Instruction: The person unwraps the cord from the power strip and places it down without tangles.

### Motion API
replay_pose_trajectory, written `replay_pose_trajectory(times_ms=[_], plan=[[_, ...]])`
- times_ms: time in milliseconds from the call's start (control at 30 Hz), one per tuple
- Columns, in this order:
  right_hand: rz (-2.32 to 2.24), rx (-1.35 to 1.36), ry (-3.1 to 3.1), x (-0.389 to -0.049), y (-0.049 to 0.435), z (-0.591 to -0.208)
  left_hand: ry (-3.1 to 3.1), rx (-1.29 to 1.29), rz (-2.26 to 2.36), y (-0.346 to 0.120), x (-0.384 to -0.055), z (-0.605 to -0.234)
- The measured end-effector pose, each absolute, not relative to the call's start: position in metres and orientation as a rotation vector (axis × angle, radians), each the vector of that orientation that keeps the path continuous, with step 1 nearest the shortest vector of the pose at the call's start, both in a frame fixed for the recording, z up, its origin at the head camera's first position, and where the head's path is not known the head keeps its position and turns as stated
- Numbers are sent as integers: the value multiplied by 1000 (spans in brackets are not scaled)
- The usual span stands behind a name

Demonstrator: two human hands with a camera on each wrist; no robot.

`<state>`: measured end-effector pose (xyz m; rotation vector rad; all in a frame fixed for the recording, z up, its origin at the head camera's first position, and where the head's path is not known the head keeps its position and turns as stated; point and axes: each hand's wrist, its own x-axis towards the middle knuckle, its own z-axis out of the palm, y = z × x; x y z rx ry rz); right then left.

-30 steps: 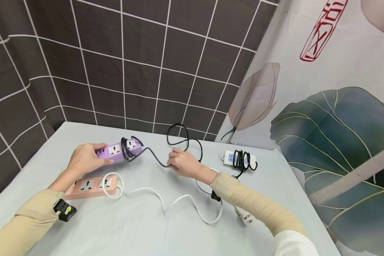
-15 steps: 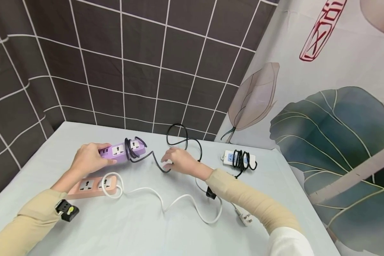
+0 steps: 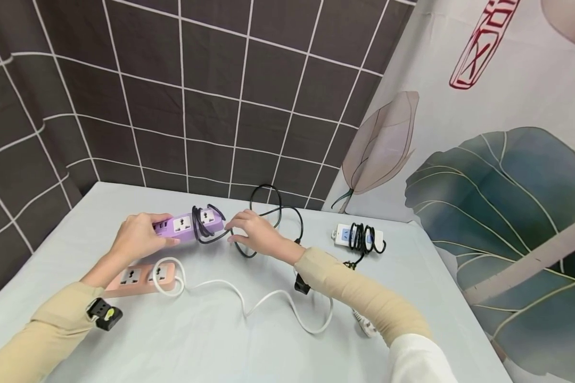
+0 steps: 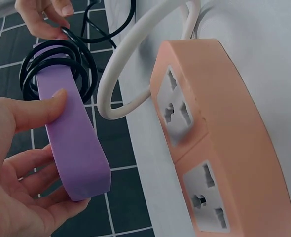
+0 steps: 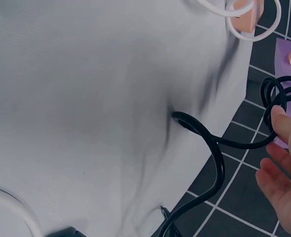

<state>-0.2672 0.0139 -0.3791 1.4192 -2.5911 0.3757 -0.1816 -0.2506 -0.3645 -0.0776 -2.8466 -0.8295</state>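
My left hand (image 3: 141, 235) holds the near end of a purple power strip (image 3: 176, 227), thumb on one face and fingers on the other; the strip is tilted above the table. Several turns of its black cord (image 4: 66, 59) wrap round the far half. Beside that end is my right hand (image 3: 256, 232), thumb and forefinger apart at the cord where it leaves the coil. In the right wrist view the right thumb (image 5: 278, 120) touches or nearly touches the cord, and the other fingers are loosely bent. The cord's remainder loops toward the table's back edge.
A pink power strip (image 3: 136, 280) lies near the left forearm, its white cord (image 3: 235, 290) snaking rightward beneath the right arm. A white power strip (image 3: 341, 235) wrapped in black cord lies back right. A white plug (image 3: 366, 324) sits beside the right forearm.
My right hand has let go of the cord farther along, opened and moved left to the coil. The left hand has shifted slightly right with the purple power strip.
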Motion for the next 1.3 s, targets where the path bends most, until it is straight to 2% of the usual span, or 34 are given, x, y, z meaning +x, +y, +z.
replay_pose_trajectory(times_ms=[433, 1300], plan=[[421, 1714, -2291, -271, 17, -382, -2853, -72, -825, -251, -183, -367], [494, 1362, -2524, -288, 17, -386, -2850, -116, -881, -253, -178, -366]])
